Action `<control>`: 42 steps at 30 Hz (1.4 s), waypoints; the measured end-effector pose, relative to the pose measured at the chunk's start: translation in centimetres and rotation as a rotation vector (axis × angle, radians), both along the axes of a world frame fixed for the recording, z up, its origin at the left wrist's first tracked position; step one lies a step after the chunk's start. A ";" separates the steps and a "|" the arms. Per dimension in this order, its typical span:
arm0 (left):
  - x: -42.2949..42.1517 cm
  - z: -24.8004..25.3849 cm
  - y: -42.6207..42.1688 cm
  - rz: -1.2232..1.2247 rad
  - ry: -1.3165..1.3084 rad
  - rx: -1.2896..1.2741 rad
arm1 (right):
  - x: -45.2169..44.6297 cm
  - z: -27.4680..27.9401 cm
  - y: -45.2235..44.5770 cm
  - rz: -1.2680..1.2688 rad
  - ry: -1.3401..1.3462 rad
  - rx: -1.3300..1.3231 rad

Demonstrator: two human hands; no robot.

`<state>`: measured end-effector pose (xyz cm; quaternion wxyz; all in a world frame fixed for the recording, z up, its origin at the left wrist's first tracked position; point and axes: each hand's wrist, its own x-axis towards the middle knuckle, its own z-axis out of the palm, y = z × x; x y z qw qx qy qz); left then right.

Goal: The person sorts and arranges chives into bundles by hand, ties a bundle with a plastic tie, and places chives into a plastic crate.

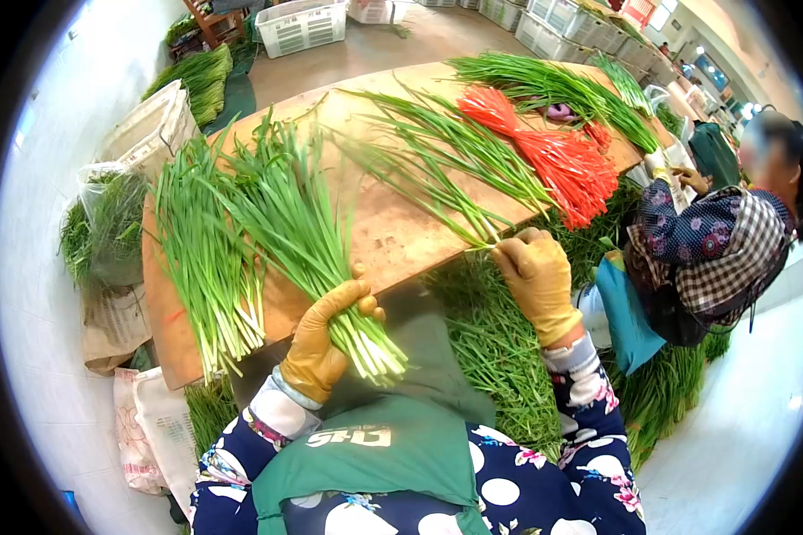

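Note:
My left hand (319,352), in a yellow glove, is closed around a bunch of garlic chives (299,214). The pale stem ends stick out below the fist, and the green leaves slant up over the wooden table (393,236). My right hand (540,281), gloved too, pinches the stem ends of a few thin chive stalks (451,201) at the table's near edge. Their far ends are blurred. A larger pile of chives (207,254) lies left of the held bunch. Beyond my right hand rests a bundle of red ties (567,169), partly over more chives.
Another chive heap (562,85) covers the table's far right. A co-worker in a checked garment (723,241) sits at the right. Loose greens (500,357) lie below the table edge. White crates (302,27) stand behind, and a plastic bag of greens (111,223) stands at the left.

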<state>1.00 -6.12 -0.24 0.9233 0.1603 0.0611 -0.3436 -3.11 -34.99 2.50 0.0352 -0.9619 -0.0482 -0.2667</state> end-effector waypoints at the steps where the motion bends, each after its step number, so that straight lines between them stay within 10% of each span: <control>1: 0.1 0.0 0.1 -0.016 0.028 0.031 | -0.7 0.5 0.5 0.020 -0.053 0.101; 5: 0.1 0.7 -0.7 -0.083 0.055 0.117 | -2.6 2.6 4.6 0.141 -0.001 0.452; 14: 0.3 0.4 -0.2 -0.084 -0.017 0.108 | 1.3 -1.5 -0.2 -0.053 -0.062 -0.090; 29: 0.3 1.6 0.0 0.054 -0.125 0.146 | -2.9 1.9 7.2 0.423 0.129 0.632; 36: 0.7 2.4 0.8 0.129 -0.153 0.093 | 4.0 -0.7 -1.2 -0.091 0.105 0.034; 42: 0.1 0.7 0.4 -0.042 0.020 0.076 | 1.3 2.3 2.7 -0.044 0.165 0.422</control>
